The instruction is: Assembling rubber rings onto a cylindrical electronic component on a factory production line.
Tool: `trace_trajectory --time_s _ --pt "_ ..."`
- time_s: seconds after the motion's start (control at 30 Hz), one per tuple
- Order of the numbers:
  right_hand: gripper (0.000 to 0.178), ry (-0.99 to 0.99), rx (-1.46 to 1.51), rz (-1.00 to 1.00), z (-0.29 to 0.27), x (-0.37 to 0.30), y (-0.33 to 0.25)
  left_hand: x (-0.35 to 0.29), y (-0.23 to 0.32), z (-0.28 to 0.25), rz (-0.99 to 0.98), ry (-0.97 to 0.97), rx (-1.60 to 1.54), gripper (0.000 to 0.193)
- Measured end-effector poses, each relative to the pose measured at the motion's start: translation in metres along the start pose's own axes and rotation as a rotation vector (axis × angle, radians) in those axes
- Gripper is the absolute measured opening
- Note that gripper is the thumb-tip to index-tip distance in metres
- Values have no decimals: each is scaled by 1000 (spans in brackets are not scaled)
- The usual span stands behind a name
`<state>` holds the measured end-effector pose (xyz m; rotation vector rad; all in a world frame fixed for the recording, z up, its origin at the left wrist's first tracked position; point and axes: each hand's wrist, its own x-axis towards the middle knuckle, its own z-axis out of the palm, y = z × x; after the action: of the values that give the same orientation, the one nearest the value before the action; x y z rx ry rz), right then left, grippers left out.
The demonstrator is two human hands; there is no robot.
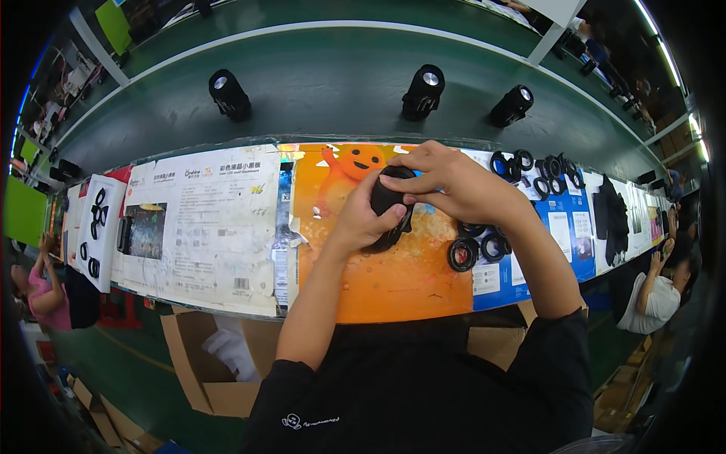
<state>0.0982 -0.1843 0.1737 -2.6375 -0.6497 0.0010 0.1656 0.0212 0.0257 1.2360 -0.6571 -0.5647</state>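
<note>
A black cylindrical speaker (384, 198), partly covered by my fingers, stands tilted above the orange sheet (386, 284) in front of me. My left hand (361, 212) wraps around its side, with the thumb across the front. My right hand (452, 181) presses its fingers and thumb on the speaker's upper end, closed on it from the right. Whether a separate ring lies under those fingers is hidden. Just right of the speaker, several black rings (463, 255) lie on the table by my right forearm.
More black rings (556, 175) are grouped on the blue sheet to the right. Beyond the table, three black speakers (423, 94) stand on a green conveyor belt (325, 98). A white tray (110, 200) with black parts sits at left. Below is an open carton (181, 356). Co-workers sit at both sides.
</note>
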Motion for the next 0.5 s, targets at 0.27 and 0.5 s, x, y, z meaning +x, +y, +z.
trace_trajectory --time_s 0.27,0.5 --pt "70 8 -29 -91 5 -2 -2 0 5 4 -24 43 -107 75" --pt "45 -107 187 137 -26 16 -7 -3 15 14 -40 86 -24 66"
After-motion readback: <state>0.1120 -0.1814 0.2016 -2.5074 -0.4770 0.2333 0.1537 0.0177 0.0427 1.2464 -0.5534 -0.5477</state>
